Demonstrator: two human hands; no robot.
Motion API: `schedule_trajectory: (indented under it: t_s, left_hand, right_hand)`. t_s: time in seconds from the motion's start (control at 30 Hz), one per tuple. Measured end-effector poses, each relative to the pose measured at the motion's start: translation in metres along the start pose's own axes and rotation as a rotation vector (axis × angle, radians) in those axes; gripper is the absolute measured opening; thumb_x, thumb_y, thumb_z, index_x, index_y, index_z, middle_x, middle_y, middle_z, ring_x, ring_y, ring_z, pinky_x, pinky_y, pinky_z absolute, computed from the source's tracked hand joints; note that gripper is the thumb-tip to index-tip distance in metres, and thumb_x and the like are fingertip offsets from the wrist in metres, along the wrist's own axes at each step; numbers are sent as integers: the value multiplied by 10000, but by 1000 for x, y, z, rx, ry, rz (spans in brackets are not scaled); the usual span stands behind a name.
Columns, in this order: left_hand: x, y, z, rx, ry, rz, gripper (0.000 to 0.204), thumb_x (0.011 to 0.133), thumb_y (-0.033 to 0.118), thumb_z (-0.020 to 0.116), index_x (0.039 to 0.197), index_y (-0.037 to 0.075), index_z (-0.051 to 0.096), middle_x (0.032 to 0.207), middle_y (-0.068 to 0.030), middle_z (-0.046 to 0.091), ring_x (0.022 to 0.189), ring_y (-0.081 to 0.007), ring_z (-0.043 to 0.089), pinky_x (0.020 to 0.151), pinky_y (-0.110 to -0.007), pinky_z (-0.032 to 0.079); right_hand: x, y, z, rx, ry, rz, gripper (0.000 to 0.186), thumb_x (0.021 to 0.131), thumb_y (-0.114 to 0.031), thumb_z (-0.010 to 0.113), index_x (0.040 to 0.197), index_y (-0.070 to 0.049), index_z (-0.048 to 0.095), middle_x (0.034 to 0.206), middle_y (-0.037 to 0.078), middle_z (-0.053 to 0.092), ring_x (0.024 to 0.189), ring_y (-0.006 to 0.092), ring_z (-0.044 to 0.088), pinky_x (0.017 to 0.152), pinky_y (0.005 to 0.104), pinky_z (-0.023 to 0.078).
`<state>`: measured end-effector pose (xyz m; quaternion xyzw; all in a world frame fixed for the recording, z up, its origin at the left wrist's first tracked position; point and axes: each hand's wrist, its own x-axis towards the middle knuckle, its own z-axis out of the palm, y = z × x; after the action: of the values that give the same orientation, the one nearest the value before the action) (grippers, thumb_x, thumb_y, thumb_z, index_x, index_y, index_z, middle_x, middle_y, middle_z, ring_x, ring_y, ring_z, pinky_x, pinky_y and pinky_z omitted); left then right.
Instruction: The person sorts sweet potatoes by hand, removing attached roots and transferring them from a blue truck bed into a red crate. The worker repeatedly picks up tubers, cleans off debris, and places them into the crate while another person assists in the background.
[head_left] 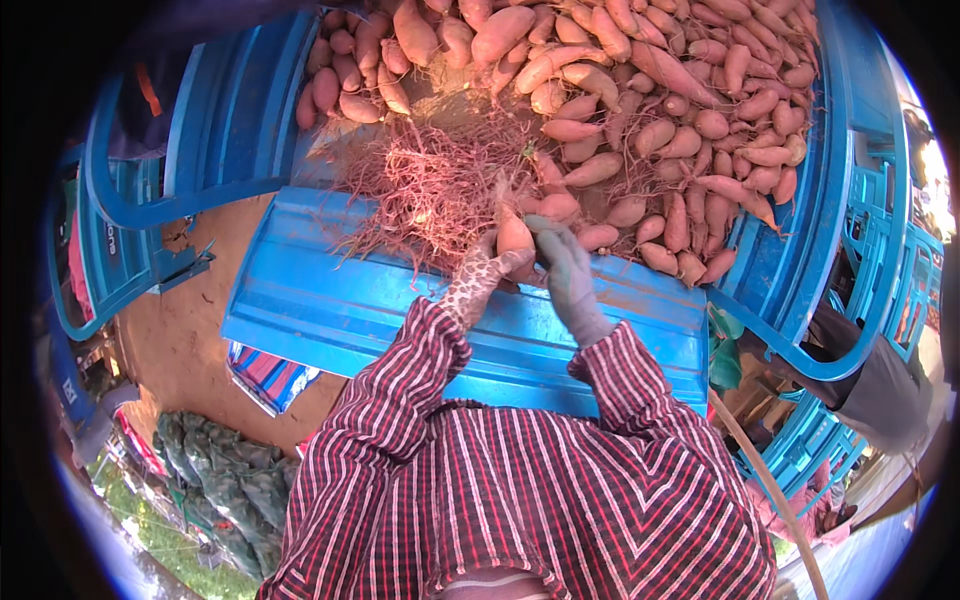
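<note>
A reddish sweet potato (pixel 514 236) points up from my left hand (pixel 475 283), which wears a pale spotted glove and is closed on its lower end. Thin roots trail from its top. Close by its right side is my right hand (pixel 568 275) in a grey-green glove, with the fingers curled in; anything in them is hidden. Just beyond my left hand lies a tangled heap of stripped pink-red roots (pixel 430 190). Both hands are above the lowered blue metal panel (pixel 400 312) at the near edge of the truck bed.
A large pile of sweet potatoes (pixel 690 130) fills the far and right parts of the bed. Blue side walls (pixel 235 110) rise at left and right. A striped bag (pixel 268 378) and camouflage cloth (pixel 215 480) lie at lower left. A wooden pole (pixel 768 490) slants at lower right, near a person's dark-clothed leg (pixel 885 395).
</note>
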<state>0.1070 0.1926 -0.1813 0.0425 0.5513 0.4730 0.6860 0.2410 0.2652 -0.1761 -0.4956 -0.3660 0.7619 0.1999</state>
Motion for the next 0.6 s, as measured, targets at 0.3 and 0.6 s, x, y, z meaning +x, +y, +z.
schedule_trajectory:
  t_s: [0.3,0.6]
  left_hand:
    - [-34,29,-42,-357,-248,-42,722,792,490,718,1245,-32,509,1087,-245,665,896,-319,690,666,-386,598]
    - [-49,35,-41,-75,-509,-157,847,698,485,777,1330,1,487,1118,-249,652,891,-309,696,674,-393,600]
  right_hand:
    - [30,-20,-66,-1504,183,-396,245,904,-249,654,1042,-47,636,1062,157,646,932,314,659,810,391,525]
    - [1,-59,23,-309,-534,94,393,927,-225,590,1237,16,609,1158,112,632,1088,236,599,942,341,476]
